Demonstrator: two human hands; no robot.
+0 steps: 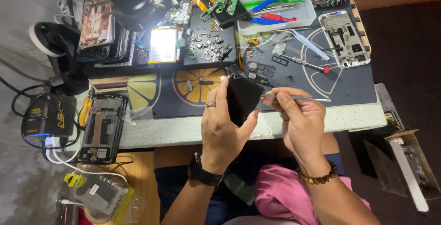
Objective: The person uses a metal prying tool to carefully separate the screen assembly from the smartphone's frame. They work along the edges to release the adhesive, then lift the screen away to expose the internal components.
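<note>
My left hand [223, 131] grips a black phone [242, 100], holding it tilted above the bench's front edge; a ring is on one finger and a black watch on the wrist. My right hand [301, 124] pinches thin metal tweezers [298, 98] whose tip touches the phone's right edge. A beaded bracelet circles that wrist.
A dark mat with orange-slice prints [197, 87] covers the bench. On it lie a red-handled screwdriver [308, 64], an opened phone frame [344, 39], a tray of small parts [209, 46], a clear tool box [275, 9] and a battery [163, 45]. Another phone frame [103, 128] lies at left.
</note>
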